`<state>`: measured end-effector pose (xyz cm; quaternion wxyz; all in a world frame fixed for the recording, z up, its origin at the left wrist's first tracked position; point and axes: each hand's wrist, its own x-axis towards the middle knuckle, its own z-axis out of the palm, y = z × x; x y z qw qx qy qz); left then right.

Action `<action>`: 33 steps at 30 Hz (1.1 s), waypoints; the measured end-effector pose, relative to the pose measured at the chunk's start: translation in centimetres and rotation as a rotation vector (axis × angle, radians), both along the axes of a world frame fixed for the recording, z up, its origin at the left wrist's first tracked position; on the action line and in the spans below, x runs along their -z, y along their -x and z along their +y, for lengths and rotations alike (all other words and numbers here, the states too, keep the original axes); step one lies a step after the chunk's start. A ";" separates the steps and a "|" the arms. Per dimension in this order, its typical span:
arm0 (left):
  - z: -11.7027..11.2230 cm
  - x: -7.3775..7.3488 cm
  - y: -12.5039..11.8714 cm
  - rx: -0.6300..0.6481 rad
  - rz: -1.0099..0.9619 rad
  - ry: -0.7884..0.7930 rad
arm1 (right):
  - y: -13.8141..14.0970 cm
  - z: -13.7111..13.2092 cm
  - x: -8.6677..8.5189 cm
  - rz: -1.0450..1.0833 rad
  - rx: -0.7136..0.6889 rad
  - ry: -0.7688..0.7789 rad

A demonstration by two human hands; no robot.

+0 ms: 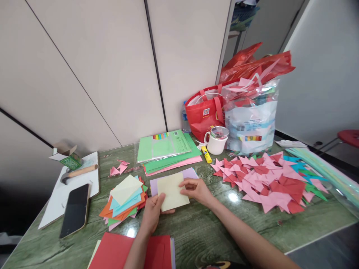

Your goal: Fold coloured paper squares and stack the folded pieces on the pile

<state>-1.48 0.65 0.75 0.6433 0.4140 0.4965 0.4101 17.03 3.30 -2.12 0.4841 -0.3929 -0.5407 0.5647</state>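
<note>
Red paper sheets (109,252) lie closest to us, at the bottom, with the left arm reaching over them. Past them, the person's 2 hands are at a pale yellow sheet (171,194), and they are a little bit apart. The left hand (153,213) is clamped on the sheet's lower left side, with the thumb on top and fingers tucked under. The right hand (198,191) has its thumb and pointer finger tips at the right side. I cannot tell if those 2 tips are pinching it.

The sheet is over the green table (218,231), in front of some purple paper (190,173) that peeks out behind it. I cannot tell if the 2 papers touch.

This sheet should be very light and thin. It looks flat, so it is probably a bit stiff, but it would bend easily. It could crease or rip if pulled hard, and it might slide on smooth paper. The best place to hold it is by the edges, with a soft pinch on 2 sides.

To the left is a messy pile of colored squares (127,190), then a black phone (75,211) and a hammer (81,171). To the right is a big heap of folded paper shapes (269,183), mostly pink and red. Behind it stands a white mug (217,144), next to a yellow glue stick (206,154).
</note>
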 end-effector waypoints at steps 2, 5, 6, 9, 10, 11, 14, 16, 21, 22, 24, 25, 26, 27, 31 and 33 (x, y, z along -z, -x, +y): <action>-0.1 0.0 0.0 0.046 0.040 -0.007 | 0.0 -0.1 -0.5 -0.079 0.093 -0.124; -0.5 -0.4 -0.2 0.196 0.099 0.024 | -0.2 -0.6 -2.0 -0.314 0.243 -0.406; -0.6 -0.6 -0.3 0.264 0.122 0.041 | -0.1 -0.8 -2.6 -0.405 0.242 -0.508; -0.9 -1.3 -0.5 0.459 0.229 0.051 | 0.3 -1.5 -3.9 -0.635 0.092 -0.777; -1.0 -1.4 -0.5 0.496 0.295 0.016 | 0.6 -1.7 -4.2 -0.682 0.034 -0.840; -1.0 -1.5 -0.5 0.514 0.377 -0.045 | 0.8 -1.9 -4.3 -0.716 -0.010 -0.884; -1.1 -1.5 -0.4 0.503 0.616 -0.273 | 1.5 -2.5 -4.5 -0.794 -0.050 -0.938; -1.3 -1.6 -0.3 0.516 0.697 -0.359 | 1.6 -2.7 -4.6 -0.848 -0.049 -0.947; -2.2 -2.9 -0.5 0.510 0.790 -0.480 | 1.5 -2.9 -5.0 -0.849 -0.002 -0.955; -2.4 -3.3 -0.6 0.501 0.820 -0.491 | 1.5 -3.0 -5.1 -0.836 0.012 -0.955; -2.8 -4.0 -0.8 0.504 0.864 -0.514 | 1.4 -3.1 -5.2 -0.823 0.019 -0.964; -2.9 -4.3 -0.8 0.510 0.878 -0.528 | 1.4 -3.1 -5.3 -0.824 0.014 -0.974; -3.1 -4.5 -0.9 0.517 0.889 -0.540 | 1.3 -3.2 -5.4 -0.827 0.008 -0.983; -3.2 -4.7 -0.9 0.524 0.900 -0.545 | 1.1 -3.2 -5.5 -0.830 0.004 -0.989; -3.4 -5.0 -0.5 0.536 0.940 -0.498 | -0.2 -3.0 -5.8 -0.819 0.010 -0.986; -3.4 -5.0 -0.2 0.542 0.922 -0.468 | -1.1 -2.7 -5.7 -0.803 0.021 -0.980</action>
